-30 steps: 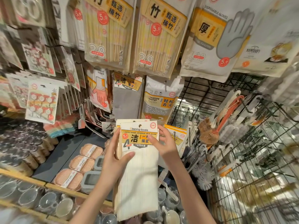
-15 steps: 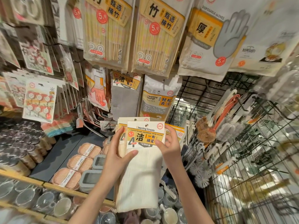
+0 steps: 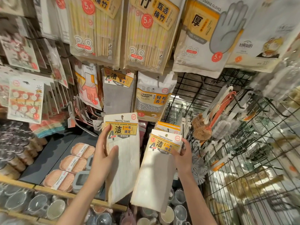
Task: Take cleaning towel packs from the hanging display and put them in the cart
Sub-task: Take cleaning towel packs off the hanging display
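Two cream cleaning towel packs with yellow header cards are in front of me. My left hand (image 3: pixel 103 152) grips the left towel pack (image 3: pixel 124 159) by its left edge, just below the header. My right hand (image 3: pixel 182 155) holds the right towel pack (image 3: pixel 156 174) at its header's right corner; this pack tilts to the right. More cream towel packs (image 3: pixel 168 128) hang behind it, and a grey towel pack (image 3: pixel 119 95) hangs higher up. No cart is clearly visible.
Chopstick packs (image 3: pixel 144 33) and disposable glove bags (image 3: pixel 206 34) hang overhead. A cleaning sponge bag (image 3: pixel 153 98) hangs behind the packs. Brushes (image 3: pixel 211 114) hang on a black wire grid (image 3: pixel 253 151) at right. Soap boxes (image 3: pixel 69 166) and cups (image 3: pixel 55 208) fill the shelves below.
The two packs, held stacked together before, are now apart: my right hand has carried the front pack rightward and down, while my left hand keeps the other pack.
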The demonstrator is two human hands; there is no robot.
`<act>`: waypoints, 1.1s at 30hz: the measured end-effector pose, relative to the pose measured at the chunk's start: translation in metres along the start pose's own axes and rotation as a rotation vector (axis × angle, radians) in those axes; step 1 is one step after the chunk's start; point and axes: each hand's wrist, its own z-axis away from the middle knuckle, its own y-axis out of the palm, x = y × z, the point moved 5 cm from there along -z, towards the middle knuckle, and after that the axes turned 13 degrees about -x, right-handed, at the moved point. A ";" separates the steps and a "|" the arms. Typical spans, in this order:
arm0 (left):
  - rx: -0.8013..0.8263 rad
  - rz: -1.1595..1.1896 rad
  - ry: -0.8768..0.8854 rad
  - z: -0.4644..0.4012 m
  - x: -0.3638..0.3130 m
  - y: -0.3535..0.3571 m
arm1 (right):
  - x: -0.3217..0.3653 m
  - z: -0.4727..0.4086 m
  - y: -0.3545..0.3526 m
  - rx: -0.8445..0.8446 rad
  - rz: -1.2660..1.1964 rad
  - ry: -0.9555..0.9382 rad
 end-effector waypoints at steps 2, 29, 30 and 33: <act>-0.001 -0.001 0.001 -0.002 0.000 0.001 | -0.007 -0.012 -0.004 -0.024 -0.021 0.050; -0.013 -0.068 -0.055 -0.011 0.013 0.003 | -0.050 -0.070 0.029 -0.127 0.293 -0.061; -0.016 -0.073 -0.063 -0.012 0.014 0.003 | -0.050 -0.071 0.030 -0.135 0.284 -0.061; -0.022 -0.075 -0.079 -0.012 0.014 0.001 | -0.050 -0.076 0.034 -0.151 0.283 -0.058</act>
